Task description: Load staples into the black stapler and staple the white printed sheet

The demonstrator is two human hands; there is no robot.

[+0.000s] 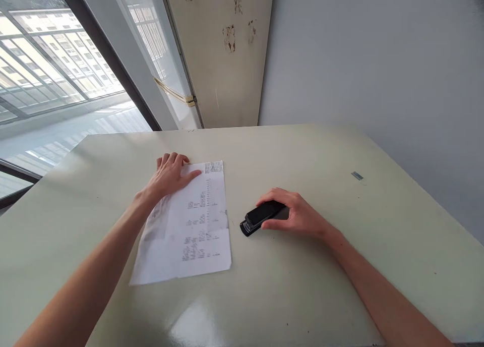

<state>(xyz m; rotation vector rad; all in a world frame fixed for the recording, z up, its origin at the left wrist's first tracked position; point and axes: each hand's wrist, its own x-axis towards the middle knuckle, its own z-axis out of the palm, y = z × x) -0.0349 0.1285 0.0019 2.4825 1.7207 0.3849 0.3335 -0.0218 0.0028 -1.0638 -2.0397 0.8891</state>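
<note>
My left hand [170, 178] lies flat, fingers spread, on the far left corner of the paper [189, 226], pressing it to the table [302, 286]. My right hand [298, 213] is wrapped around the back end of a black stapler [259, 217], which rests on the table just right of the paper. A small strip of staples [357, 175] lies well beyond my right hand.
</note>
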